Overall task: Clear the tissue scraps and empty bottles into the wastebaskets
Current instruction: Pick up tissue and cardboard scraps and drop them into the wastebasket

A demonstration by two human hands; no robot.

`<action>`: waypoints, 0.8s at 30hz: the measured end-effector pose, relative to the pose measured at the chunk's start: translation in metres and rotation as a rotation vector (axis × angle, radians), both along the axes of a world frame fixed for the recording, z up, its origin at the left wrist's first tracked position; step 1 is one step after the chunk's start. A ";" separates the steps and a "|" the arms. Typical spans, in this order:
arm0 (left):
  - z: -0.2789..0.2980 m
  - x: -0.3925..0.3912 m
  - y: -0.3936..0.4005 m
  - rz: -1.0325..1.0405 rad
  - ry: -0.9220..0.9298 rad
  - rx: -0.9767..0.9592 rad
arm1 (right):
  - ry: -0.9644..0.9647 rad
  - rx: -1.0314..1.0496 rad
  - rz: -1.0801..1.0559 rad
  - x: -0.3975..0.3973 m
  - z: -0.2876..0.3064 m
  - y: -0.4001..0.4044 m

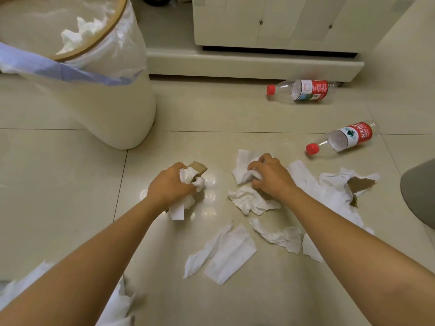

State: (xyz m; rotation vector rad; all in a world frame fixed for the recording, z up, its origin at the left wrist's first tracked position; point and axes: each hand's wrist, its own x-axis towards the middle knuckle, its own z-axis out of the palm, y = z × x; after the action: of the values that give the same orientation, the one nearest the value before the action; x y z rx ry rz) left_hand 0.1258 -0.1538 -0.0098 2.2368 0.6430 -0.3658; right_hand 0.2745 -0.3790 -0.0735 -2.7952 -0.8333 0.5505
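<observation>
The lined wastebasket [77,74] stands at ten o'clock on the floor [70,184], tissue already inside. Just right of it, the left hand [170,187] has its grip curled tight around a wad of tissue [190,178] and a brown cardboard piece [199,167], forearm reaching straight out, low. At one o'clock the right hand [270,176] pinches a flat scrap [243,167], knuckles up. Best to bunch several scraps [223,252] per handful before lifting. Two bottles [303,90] lie well apart at two o'clock.
</observation>
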 end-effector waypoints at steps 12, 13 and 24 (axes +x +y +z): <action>0.055 -0.005 0.048 0.265 -0.234 -0.042 | 0.071 0.452 0.106 -0.021 0.064 0.069; 0.066 -0.006 0.053 0.274 -0.262 -0.057 | 0.047 0.510 0.122 -0.022 0.076 0.079; 0.203 -0.011 0.119 0.361 -0.674 0.022 | -0.160 0.984 0.160 -0.025 0.232 0.182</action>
State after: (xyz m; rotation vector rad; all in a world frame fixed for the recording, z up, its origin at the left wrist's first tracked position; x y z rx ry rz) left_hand 0.1146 -0.0347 0.1935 2.0252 0.6519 0.5566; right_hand 0.2495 -0.1970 0.1588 -1.8839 -1.0004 -0.0860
